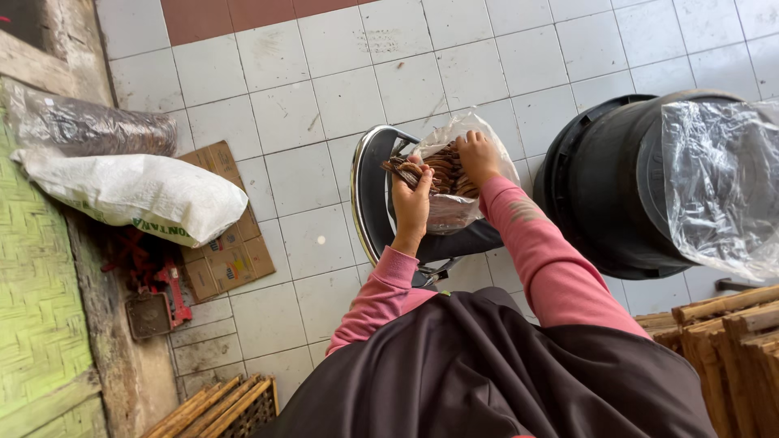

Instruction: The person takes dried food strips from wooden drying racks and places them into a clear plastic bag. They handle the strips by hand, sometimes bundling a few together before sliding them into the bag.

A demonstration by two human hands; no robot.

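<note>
Overhead, the white tiled floor [324,105] fills most of the view, with a big black plastic tub [608,195] lying on its side at the right, a sheet of clear plastic [718,178] draped over it. At the left lie a white woven sack [130,195], a flattened piece of cardboard [227,243] and a red tool [166,288] near a woven green mat [32,284]. Stacked wooden slats [730,332] sit at the lower right.

In the middle stands a dark stool with a chrome rim [369,203], and on its seat rests a clear plastic bag [454,207], its mouth open upward. The bag is well filled with thin brown curved pieces [446,174], glossy and packed in layers; what they are exactly is too small to tell.

The left hand [411,203] is closed around a bundle of the same brown pieces at the bag's left lip. The right hand [477,156] is curled over the bag's top edge, fingers pinching the film and holding the mouth apart.

As a judgement, the bag looks thin and sits near the seat's front, so a hard push could tip it off the stool or split the film. Pieces could also catch on the lip and drop to the tiles if the right hand's hold slackens.
</note>
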